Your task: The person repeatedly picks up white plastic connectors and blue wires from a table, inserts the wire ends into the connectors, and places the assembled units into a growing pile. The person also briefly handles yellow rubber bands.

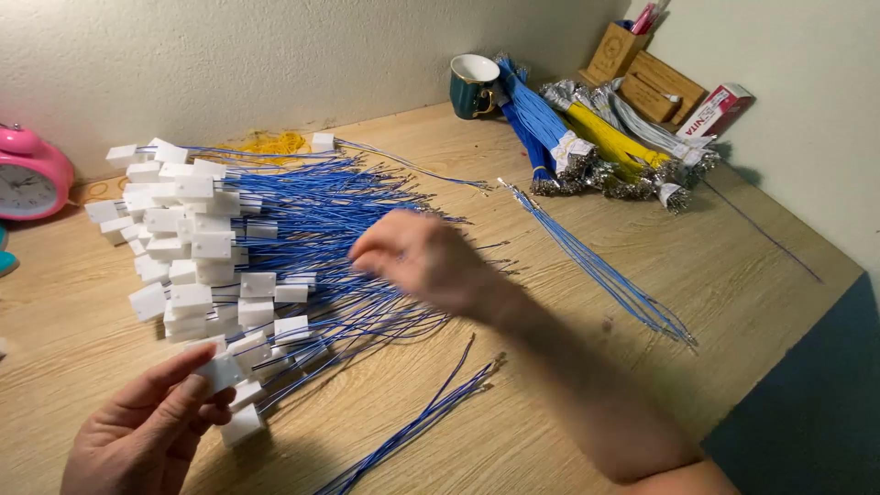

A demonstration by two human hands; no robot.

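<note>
My left hand (147,426) is at the lower left, with thumb and fingers pinched on a white plastic connector block (220,371) with a blue wire. My right hand (417,257) is blurred with motion over the middle of the table, above a wide pile of blue wires with white connector blocks (197,247). Its fingers look loosely curled; whether it holds a wire is unclear. A thin bundle of loose blue wires (431,417) lies near my right forearm.
A second run of blue wires (596,266) lies to the right. Bundles of blue, yellow and grey wires (596,137) rest at the back beside a dark green mug (472,87). A pink alarm clock (27,179) stands far left. A wooden holder (642,69) sits in the corner.
</note>
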